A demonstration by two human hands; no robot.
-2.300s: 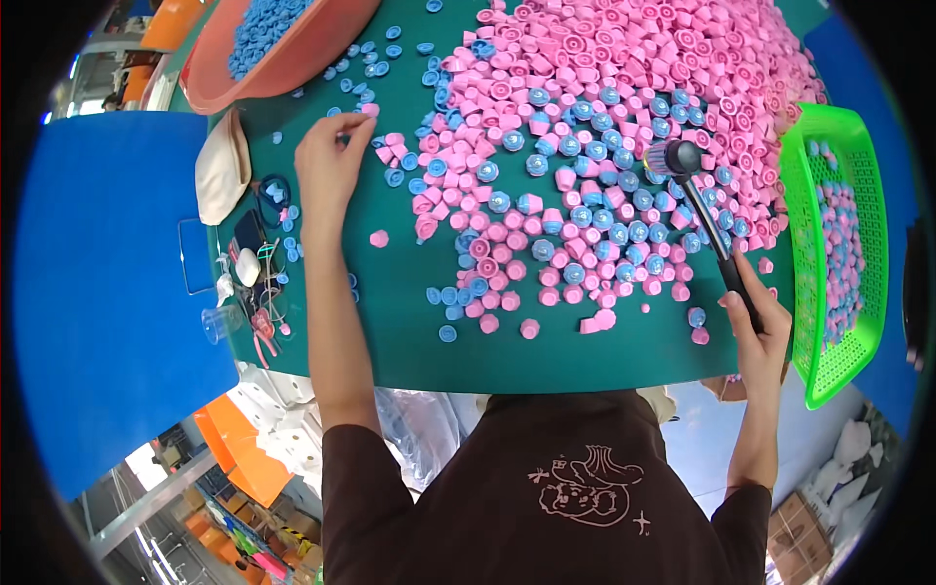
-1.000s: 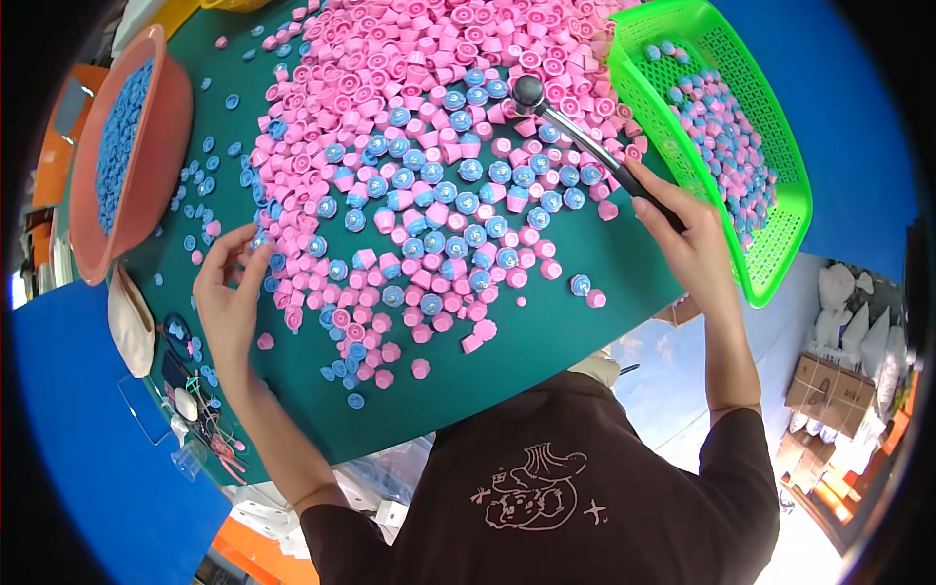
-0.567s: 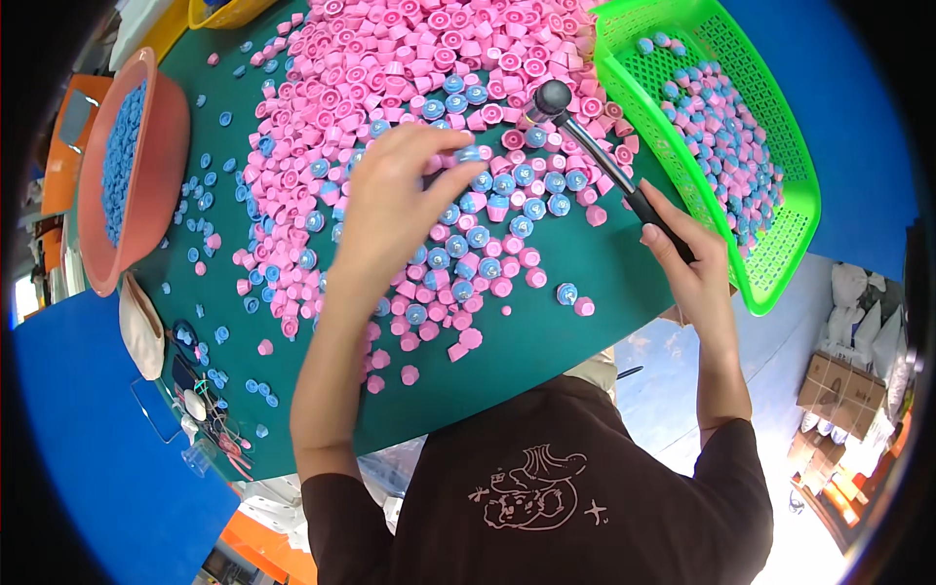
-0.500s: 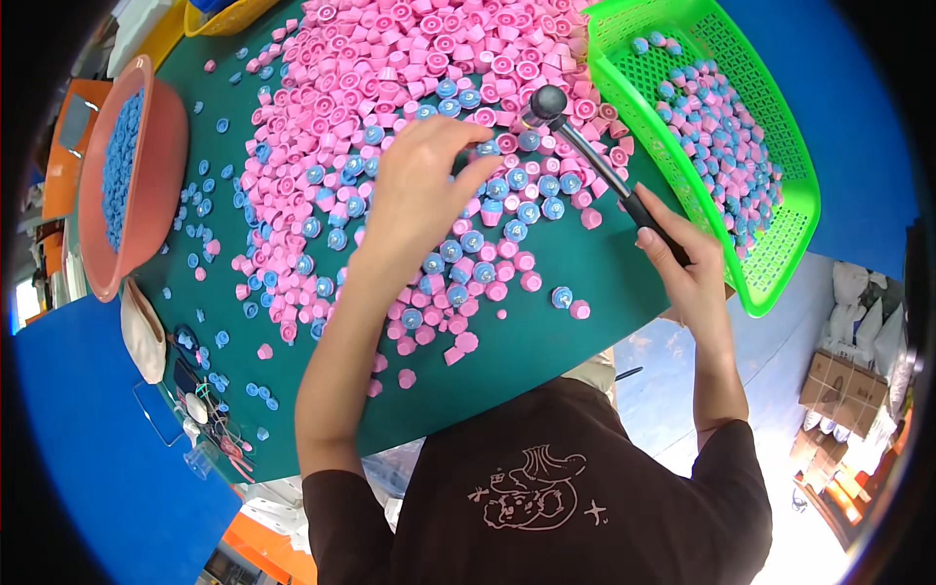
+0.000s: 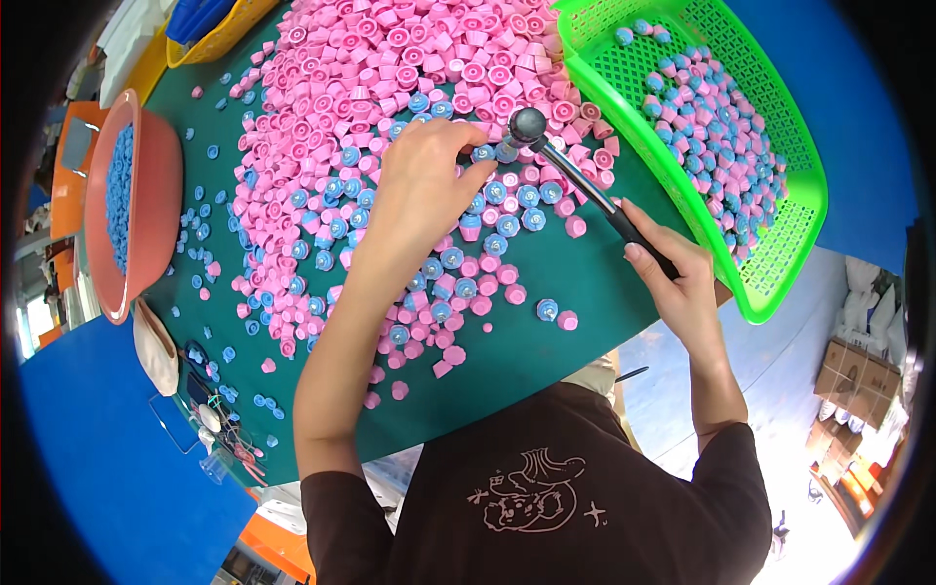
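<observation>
My left hand (image 5: pixel 426 171) reaches over the middle of the table, thumb and forefinger pinched around a small blue-topped piece (image 5: pixel 483 153). My right hand (image 5: pixel 682 278) is closed on the black grip of a small hammer (image 5: pixel 583 182). The hammer's round black head is just right of my left fingertips; whether it touches a piece there I cannot tell. Around both lie pink cup-shaped pieces (image 5: pixel 341 78) in a large heap. Several blue-capped ones (image 5: pixel 507 224) with shiny centres stand nearer to me, in front of the heap.
A green plastic basket (image 5: pixel 673 185) at the right holds many blue-and-pink pieces. At the left, a reddish-pink basin (image 5: pixel 156 185) contains blue parts, with loose blue caps (image 5: pixel 203 231) scattered beside it. Cords and a cloth pouch (image 5: pixel 156 351) lie at the table's left edge.
The view has shifted slightly, so the table's things appear moved. The hammer's head is lower and a little closer to my left fingertips. Both hands keep their grips.
</observation>
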